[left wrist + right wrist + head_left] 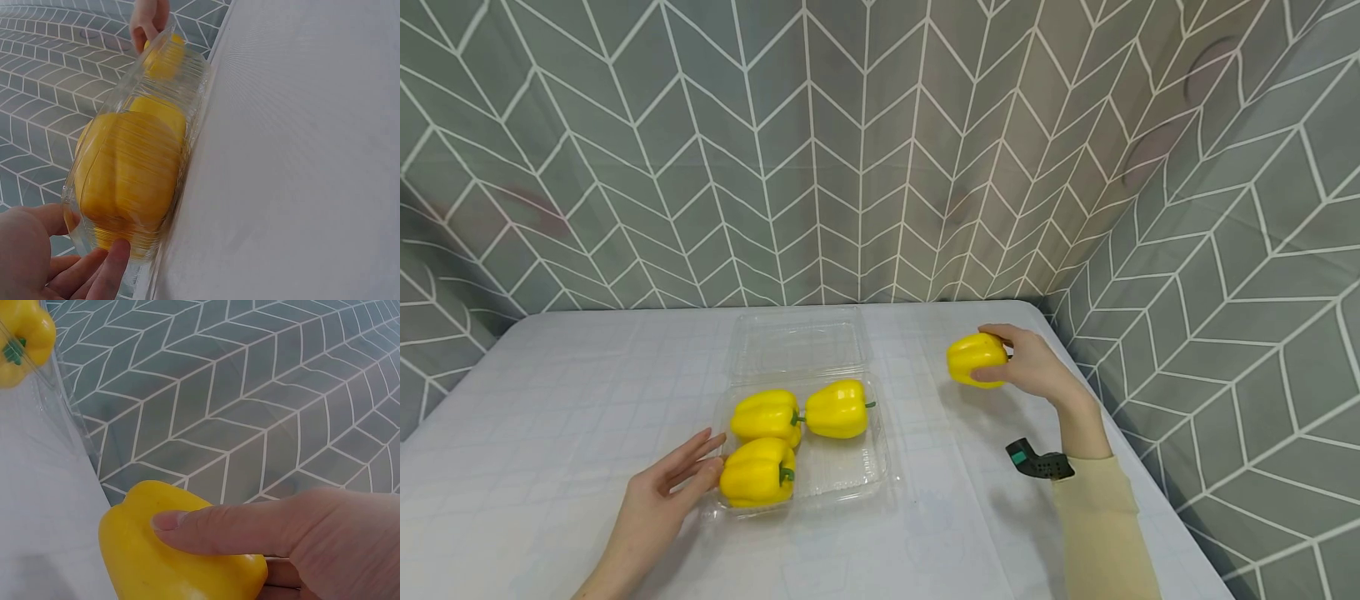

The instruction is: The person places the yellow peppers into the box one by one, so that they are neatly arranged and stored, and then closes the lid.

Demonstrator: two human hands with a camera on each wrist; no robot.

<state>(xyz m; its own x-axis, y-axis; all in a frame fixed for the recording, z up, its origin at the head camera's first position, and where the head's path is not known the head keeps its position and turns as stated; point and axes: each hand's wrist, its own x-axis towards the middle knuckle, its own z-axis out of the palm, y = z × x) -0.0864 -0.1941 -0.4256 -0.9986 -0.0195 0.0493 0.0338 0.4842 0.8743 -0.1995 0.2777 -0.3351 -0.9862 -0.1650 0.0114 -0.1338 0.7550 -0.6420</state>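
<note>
Three yellow bell peppers with green stems lie in a clear plastic clamshell container (842,492): a front-left pepper (757,473), a back-left pepper (766,415) and a back-right pepper (837,409). My left hand (666,492) holds the container's left side, its fingers (114,265) against the outer wall and its thumb at the rim beside the front-left pepper. To the right of the container, my right hand (1033,362) grips another yellow bell pepper (973,360) above the table. In the right wrist view its thumb lies across that pepper (156,550).
The container's clear lid (797,342) is folded back flat behind it. A white cloth covers the table (940,533). Grey curtains (865,150) with white zigzag lines hang behind and at the right. A black band (1037,461) sits by the right wrist.
</note>
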